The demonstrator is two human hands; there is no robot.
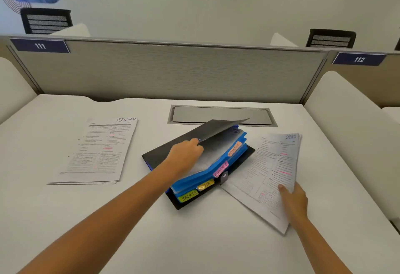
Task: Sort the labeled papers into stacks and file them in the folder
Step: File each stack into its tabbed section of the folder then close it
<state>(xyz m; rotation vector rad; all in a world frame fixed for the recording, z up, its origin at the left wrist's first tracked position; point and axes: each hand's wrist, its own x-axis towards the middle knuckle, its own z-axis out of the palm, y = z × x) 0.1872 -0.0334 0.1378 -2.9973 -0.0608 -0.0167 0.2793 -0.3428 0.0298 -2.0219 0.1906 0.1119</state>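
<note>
We see the black folder [164, 152] mid-counter [194, 241], its cover lifted by the left hand [187, 154], fingers curled round the cover edge. Blue dividers [207, 172] show tabs SPORTS [188, 196], HR [205, 185], FINANCE [220, 169], ADMIN [234, 148]. Right hand [294, 200] pinches the SPORTS papers [270, 174], thumb on top, just right of the folder, their near edge touching it. FINANCE stack [99, 152] lies flat, well apart to the left.
</note>
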